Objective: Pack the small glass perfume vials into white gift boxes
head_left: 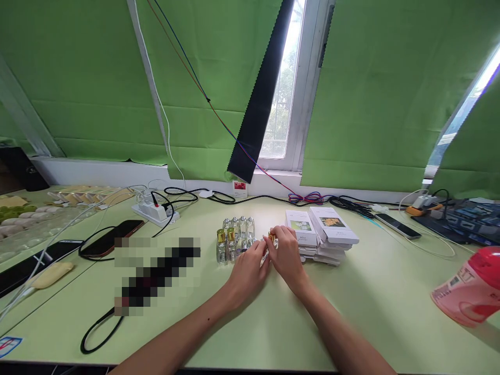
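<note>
Pinching one gold-capped bottle [271, 240] together, left hand [250, 265] and right hand [287, 255] keep each grip pressed tight mid-desk [383, 307], beside boxes [322, 234], green blinds [219, 78] behind.

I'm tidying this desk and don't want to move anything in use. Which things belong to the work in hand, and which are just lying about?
In use: the left hand and right hand together at a gold-capped glass bottle; cluster of small glass bottles; stack of white boxes.

Lying about: power strip; phones; pink bottle; cables.
</note>
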{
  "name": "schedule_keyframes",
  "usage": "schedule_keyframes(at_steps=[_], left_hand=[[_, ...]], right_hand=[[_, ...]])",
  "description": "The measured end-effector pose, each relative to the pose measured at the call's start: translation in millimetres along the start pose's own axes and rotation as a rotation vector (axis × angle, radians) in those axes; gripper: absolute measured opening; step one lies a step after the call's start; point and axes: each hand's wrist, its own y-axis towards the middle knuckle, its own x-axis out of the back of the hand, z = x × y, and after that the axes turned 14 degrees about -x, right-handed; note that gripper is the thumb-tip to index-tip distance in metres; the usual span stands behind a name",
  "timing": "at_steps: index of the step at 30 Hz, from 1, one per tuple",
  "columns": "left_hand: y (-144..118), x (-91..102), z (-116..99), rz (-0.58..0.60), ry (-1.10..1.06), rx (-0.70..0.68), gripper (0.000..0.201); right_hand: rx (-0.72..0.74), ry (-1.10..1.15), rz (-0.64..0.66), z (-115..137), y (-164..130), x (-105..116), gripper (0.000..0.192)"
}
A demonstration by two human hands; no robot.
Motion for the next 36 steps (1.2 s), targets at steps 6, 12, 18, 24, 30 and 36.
schedule_keyframes(at_steps=[6, 12, 18, 24, 30, 36], left_hand=[[1.5, 1.8, -0.5, 0.002, -0.007, -0.002, 0.011], [1.2, 1.0, 0.8, 0.023, 0.012, 0.017, 0.012], [0.9, 0.7, 1.1, 0.011, 0.022, 0.013, 0.010], [1.1, 0.6, -1.0, 0.016, 0.020, 0.018, 0.012], [0.6, -0.3, -2.9, 0.041, 0.085, 0.026, 0.018], [-1.3, 2.1, -5.6, 0.073, 0.142, 0.026, 0.011]], right_hand=[[-0.024, -0.016, -0.011, -1.3, -0.4, -0.7, 0.010], [0.001, -0.022, -0.014, 4.0, -2.4, 1.5, 0.014], [-0.017, -0.076, -0.002, 3.6, -1.2, 1.7, 0.010], [-0.033, -0.101, 0.010, 3.3, 1.3, 3.2, 0.011], [-0.013, -0.121, -0.025, 3.4, 2.1, 2.2, 0.016], [-0.018, -0.062, -0.022, 2.4, 2.1, 4.3, 0.014]])
